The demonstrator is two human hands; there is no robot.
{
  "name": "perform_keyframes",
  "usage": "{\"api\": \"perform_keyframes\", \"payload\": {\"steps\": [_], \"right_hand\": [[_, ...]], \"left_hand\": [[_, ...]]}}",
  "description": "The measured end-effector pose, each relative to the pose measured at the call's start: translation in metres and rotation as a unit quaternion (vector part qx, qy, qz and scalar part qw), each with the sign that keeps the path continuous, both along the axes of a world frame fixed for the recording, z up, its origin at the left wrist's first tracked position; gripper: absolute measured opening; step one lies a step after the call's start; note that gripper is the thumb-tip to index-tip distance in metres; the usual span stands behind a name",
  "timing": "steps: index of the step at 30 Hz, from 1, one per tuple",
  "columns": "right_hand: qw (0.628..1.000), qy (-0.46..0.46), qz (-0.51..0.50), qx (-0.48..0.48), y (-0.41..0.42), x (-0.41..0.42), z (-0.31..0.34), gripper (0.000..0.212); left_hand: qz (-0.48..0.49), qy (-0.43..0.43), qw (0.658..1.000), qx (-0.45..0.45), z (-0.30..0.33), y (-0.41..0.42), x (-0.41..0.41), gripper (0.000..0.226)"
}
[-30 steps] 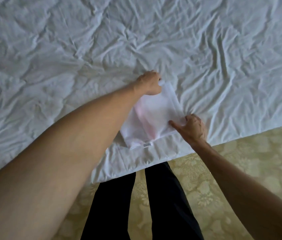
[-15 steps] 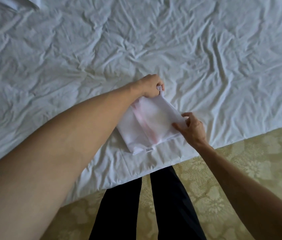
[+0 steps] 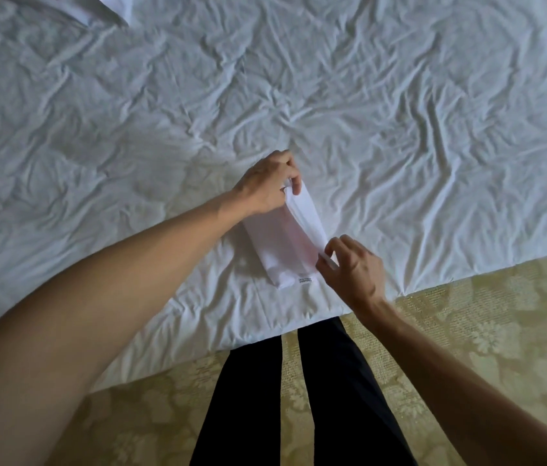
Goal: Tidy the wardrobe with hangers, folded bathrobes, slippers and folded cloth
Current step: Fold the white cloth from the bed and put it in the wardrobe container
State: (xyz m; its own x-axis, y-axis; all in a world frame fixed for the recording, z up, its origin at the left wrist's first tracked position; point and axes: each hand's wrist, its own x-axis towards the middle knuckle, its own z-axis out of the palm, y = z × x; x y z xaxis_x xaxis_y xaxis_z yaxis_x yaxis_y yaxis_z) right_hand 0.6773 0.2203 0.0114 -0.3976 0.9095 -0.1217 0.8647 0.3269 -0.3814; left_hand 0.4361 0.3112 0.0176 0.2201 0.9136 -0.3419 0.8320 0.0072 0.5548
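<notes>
A small white folded cloth [image 3: 279, 245] with a faint pink tint and a small label at its near edge lies on the bed close to the bed's near edge. My left hand [image 3: 267, 183] pinches the cloth's far corner. My right hand [image 3: 353, 267] pinches the near right corner. Between the two hands the right edge of the cloth is lifted and folded over toward the left.
The wrinkled white bed sheet [image 3: 400, 112] fills most of the view. Another white cloth [image 3: 110, 8] shows at the top left edge. A yellow-green patterned carpet [image 3: 484, 331] runs along the bed's near side, where my black-trousered legs [image 3: 299, 398] stand.
Both hands have lifted the cloth's right edge and carried it leftward, so the cloth now looks narrower. The view has tilted up a little, showing another cloth at the top left.
</notes>
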Motion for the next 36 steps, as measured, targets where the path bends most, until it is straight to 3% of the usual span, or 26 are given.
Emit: {"api": "perform_keyframes", "payload": {"steps": [5,13,18,22,24,27,30,32,36], "right_hand": [[0.998,0.011,0.054,-0.044,-0.023,-0.038,0.0,0.02],[0.981,-0.058,0.118,-0.145,-0.042,-0.084,-0.041,0.018],[0.964,-0.087,0.132,-0.214,-0.05,-0.084,-0.063,0.03],[0.961,-0.037,-0.06,-0.268,-0.057,-0.084,-0.048,0.039],[0.954,-0.058,-0.144,-0.257,-0.06,-0.08,-0.04,0.045],[0.932,-0.099,-0.229,-0.264,-0.064,-0.068,-0.035,0.052],[0.864,-0.096,-0.362,-0.335,-0.071,-0.059,-0.04,0.075],[0.811,-0.034,-0.441,-0.383,-0.076,-0.058,-0.044,0.088],[0.744,0.15,-0.51,-0.405,-0.076,-0.077,-0.053,0.064]], "left_hand": [[0.006,0.023,0.999,-0.027,0.001,-0.037,-0.038,0.03],[0.033,0.049,0.997,-0.051,-0.039,-0.077,-0.072,0.023],[0.061,0.08,0.989,-0.112,-0.051,-0.095,-0.07,0.021],[0.112,0.119,0.972,-0.166,-0.051,-0.085,-0.058,0.05],[0.119,0.151,0.969,-0.154,-0.052,-0.078,-0.051,0.065],[0.135,0.162,0.97,-0.121,-0.054,-0.067,-0.046,0.065],[0.11,0.164,0.972,-0.128,-0.055,-0.057,-0.046,0.062],[0.09,0.158,0.973,-0.143,-0.06,-0.053,-0.047,0.06],[0.056,0.137,0.977,-0.152,-0.072,-0.048,-0.049,0.054]]}}
